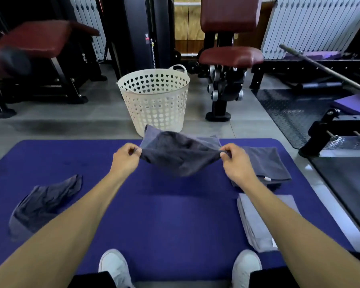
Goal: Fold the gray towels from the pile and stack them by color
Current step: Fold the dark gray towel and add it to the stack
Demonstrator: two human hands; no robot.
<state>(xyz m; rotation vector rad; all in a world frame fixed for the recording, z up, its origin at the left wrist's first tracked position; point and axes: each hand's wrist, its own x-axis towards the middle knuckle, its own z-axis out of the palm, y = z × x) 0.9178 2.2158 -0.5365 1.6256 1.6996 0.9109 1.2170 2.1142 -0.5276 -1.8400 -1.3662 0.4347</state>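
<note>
We look down on a blue mat [164, 215] that covers the floor in front of the person and carries all the towels. Behind its far edge stands a white perforated basket [156, 100], with dark red padded gym benches and black frames beyond it. On the mat's left part lies a crumpled dark gray towel [44, 204], unfolded and well apart from both hands. On the right part we see a folded dark gray stack [268, 165] at the far side and, nearer the person, a folded light gray stack [256, 221]; the right forearm crosses over both.

Above the mat's middle, lifted clear of it, a dark gray towel [179, 154] is stretched between the two hands, its middle sagging and its far corners pointing toward the basket. The left hand [126, 157] pinches the towel's near-left corner, fingers [133, 151] curled in against the thumb. The right hand [236, 161] pinches the near-right corner in the same way, just beside the dark gray stack. Two white shoes [112, 267] rest at the mat's near edge.
</note>
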